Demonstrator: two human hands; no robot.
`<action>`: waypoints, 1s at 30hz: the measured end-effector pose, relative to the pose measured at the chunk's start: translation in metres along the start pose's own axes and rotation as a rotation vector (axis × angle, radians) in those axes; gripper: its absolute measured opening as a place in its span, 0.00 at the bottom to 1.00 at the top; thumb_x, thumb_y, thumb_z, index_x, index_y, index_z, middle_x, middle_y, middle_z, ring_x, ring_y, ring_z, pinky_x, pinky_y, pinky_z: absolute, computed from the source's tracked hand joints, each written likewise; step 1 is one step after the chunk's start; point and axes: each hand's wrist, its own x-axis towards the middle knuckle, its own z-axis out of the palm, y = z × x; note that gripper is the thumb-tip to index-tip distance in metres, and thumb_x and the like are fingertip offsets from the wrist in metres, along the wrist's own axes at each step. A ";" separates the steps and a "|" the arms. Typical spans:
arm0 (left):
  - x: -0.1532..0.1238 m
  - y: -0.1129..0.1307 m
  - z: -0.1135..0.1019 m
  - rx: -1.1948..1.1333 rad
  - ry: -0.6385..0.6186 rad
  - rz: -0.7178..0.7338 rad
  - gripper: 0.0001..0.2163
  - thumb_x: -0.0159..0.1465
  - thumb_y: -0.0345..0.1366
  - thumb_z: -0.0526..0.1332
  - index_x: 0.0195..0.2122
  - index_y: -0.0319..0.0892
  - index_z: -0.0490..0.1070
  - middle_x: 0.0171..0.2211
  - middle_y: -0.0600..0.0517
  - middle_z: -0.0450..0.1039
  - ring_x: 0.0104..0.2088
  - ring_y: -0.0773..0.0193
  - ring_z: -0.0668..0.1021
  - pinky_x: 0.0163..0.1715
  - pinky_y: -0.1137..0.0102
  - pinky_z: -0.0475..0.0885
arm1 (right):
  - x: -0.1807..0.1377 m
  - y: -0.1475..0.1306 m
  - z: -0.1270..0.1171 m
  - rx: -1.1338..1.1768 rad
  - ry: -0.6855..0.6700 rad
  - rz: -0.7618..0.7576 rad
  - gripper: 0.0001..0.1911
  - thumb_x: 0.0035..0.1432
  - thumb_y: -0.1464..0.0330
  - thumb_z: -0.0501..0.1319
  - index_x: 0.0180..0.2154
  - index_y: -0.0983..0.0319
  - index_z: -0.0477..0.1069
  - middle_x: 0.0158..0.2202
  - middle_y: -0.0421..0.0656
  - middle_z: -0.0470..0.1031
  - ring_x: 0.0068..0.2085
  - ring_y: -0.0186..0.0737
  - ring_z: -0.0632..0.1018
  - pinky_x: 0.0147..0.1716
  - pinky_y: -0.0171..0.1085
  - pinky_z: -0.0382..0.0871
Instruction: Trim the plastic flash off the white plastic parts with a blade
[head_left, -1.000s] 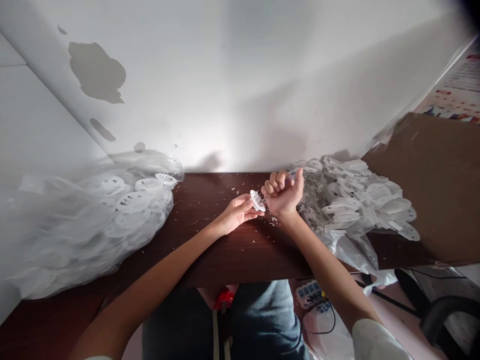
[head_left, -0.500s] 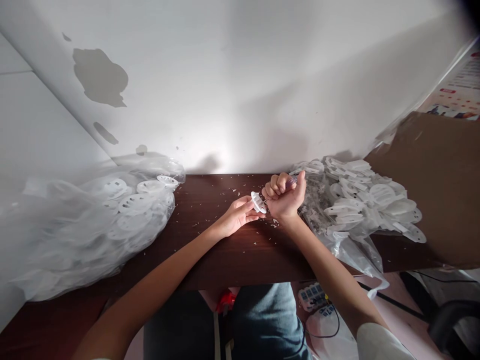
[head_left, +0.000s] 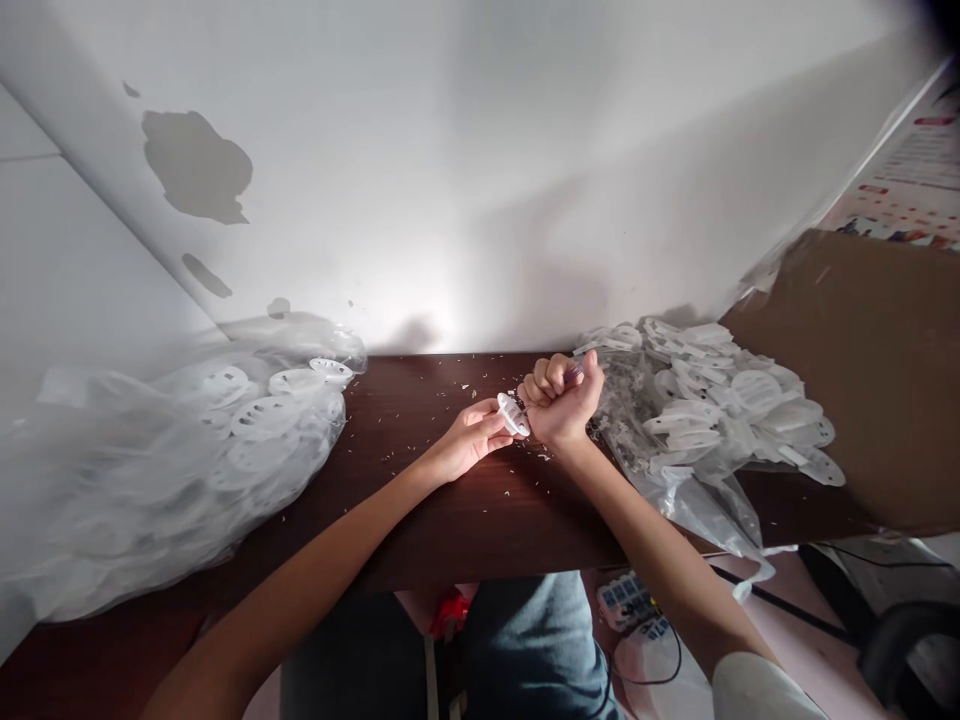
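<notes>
Near the middle of the table, my left hand (head_left: 466, 442) pinches a small white plastic disc-shaped piece (head_left: 512, 414) by its edge, tilted toward the right. Close on its right, my right hand (head_left: 564, 405) is wrapped round a thin-shafted tool with a purplish handle (head_left: 574, 373). The tool points at the white piece; whether its tip touches is too small to tell. Most of the handle is hidden in the fist. Small white shavings (head_left: 544, 456) lie on the dark wood table (head_left: 480, 530) under and around both hands.
At the left a large clear plastic bag (head_left: 255, 470) holds many white plastic pieces. To the right, a heap of similar pieces (head_left: 750, 400) lies on plastic with shavings beside it. A cardboard box (head_left: 877, 370) stands at the far right. A white wall (head_left: 420, 180) rises behind the table.
Both hands, with the white piece and the tool, appear slightly lower and further left. The right fist has turned a little, so less of the handle shows. The camera view has also shifted slightly.
</notes>
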 end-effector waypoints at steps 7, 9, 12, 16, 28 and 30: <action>-0.002 0.002 0.004 0.005 0.073 0.034 0.20 0.56 0.46 0.78 0.42 0.40 0.80 0.38 0.50 0.76 0.39 0.67 0.78 0.42 0.74 0.76 | -0.002 0.010 0.002 0.029 0.069 0.010 0.35 0.62 0.43 0.58 0.19 0.58 0.46 0.17 0.32 0.43 0.19 0.30 0.45 0.18 0.36 0.45; -0.002 0.004 0.006 0.008 0.080 0.039 0.20 0.55 0.46 0.79 0.42 0.39 0.80 0.38 0.50 0.76 0.39 0.67 0.78 0.42 0.74 0.76 | -0.003 0.012 0.002 0.030 0.080 0.023 0.36 0.62 0.42 0.58 0.19 0.58 0.45 0.17 0.32 0.43 0.19 0.30 0.44 0.18 0.35 0.45; -0.002 0.006 0.007 0.018 0.068 0.027 0.21 0.55 0.47 0.79 0.42 0.39 0.80 0.38 0.48 0.78 0.39 0.65 0.79 0.42 0.73 0.77 | -0.003 0.012 0.002 0.038 0.081 0.043 0.36 0.61 0.42 0.59 0.19 0.58 0.46 0.17 0.32 0.43 0.19 0.30 0.45 0.18 0.35 0.46; 0.000 0.002 0.006 -0.020 0.036 0.021 0.21 0.57 0.48 0.77 0.46 0.40 0.79 0.40 0.46 0.80 0.40 0.62 0.82 0.41 0.72 0.77 | 0.001 0.002 -0.001 0.082 0.056 0.068 0.35 0.61 0.42 0.60 0.19 0.58 0.47 0.18 0.32 0.44 0.19 0.30 0.46 0.18 0.35 0.47; 0.002 -0.009 0.005 -0.036 0.009 -0.002 0.19 0.63 0.46 0.73 0.50 0.41 0.76 0.46 0.44 0.82 0.45 0.58 0.84 0.44 0.69 0.77 | 0.004 -0.006 -0.004 0.050 0.161 0.031 0.37 0.61 0.39 0.57 0.20 0.58 0.46 0.19 0.33 0.43 0.20 0.31 0.46 0.18 0.35 0.47; 0.003 -0.009 0.006 -0.047 0.009 -0.005 0.20 0.62 0.46 0.73 0.51 0.42 0.76 0.46 0.44 0.82 0.44 0.58 0.84 0.43 0.70 0.77 | 0.003 -0.006 -0.004 0.050 0.166 0.028 0.37 0.61 0.39 0.57 0.19 0.58 0.46 0.19 0.33 0.43 0.20 0.31 0.47 0.18 0.36 0.46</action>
